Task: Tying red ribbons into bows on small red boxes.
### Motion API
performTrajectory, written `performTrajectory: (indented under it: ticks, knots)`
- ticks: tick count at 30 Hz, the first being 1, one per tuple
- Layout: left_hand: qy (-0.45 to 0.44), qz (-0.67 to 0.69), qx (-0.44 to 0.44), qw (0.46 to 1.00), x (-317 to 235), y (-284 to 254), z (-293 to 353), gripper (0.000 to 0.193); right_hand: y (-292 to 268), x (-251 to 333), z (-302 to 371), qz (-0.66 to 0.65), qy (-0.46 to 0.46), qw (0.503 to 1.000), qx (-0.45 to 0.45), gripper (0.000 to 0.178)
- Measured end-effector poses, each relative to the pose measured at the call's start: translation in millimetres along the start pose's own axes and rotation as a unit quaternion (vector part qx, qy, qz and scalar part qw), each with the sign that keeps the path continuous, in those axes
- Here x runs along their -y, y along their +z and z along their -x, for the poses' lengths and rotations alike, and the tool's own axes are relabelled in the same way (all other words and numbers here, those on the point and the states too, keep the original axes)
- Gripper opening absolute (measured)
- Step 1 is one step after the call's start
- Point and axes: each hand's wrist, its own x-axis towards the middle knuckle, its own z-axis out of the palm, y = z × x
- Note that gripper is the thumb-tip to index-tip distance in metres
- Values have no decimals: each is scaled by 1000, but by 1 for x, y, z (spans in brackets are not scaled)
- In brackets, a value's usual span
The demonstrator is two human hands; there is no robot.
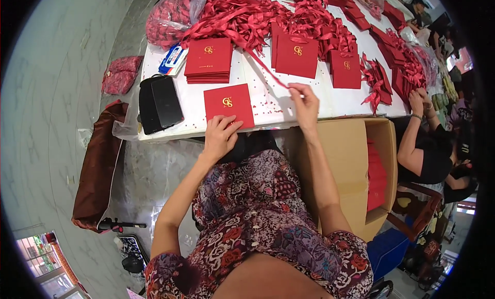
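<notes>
A square red card or flat paper bag (241, 104) with gold print lies near the table's front edge. Across its lower edge rests my left hand (220, 138), fingers stretched out and flat on it. To the right, above the table, my right hand (305, 107) pinches the end of a red ribbon (267, 69). That ribbon runs taut up and left to a large heap of red ribbons (237, 15). Just behind the card is a neat stack of matching red pieces (208, 61). More of them (296, 55), with ribbons at their tops, lie further right.
A black phone (167, 100) on a dark pouch and a blue-white packet (173, 59) sit at the table's left. An open cardboard box (335, 159) holding red pieces stands below the front edge. Another person's hands (420, 102) work at the right among ribboned pieces.
</notes>
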Motion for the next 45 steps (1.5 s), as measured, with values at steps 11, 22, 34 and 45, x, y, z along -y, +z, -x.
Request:
performTrajectory:
  ticks: [11, 22, 34, 45]
  knots:
    - [-20, 77, -9, 997, -3, -9, -10, 28, -7, 94, -10, -55, -102, 993, -34, 17]
    - [-103, -62, 66, 991, 48, -4, -70, 51, 29, 110, 0, -127, -4, 989, 75, 10]
    - [-184, 47, 102, 977, 34, -8, -85, 36, 97, 11, -4, 156, 4, 976, 155, 12]
    - [-164, -7, 47, 985, 8, -4, -80, 29, 103, 32, -2, 193, 21, 973, 126, 15]
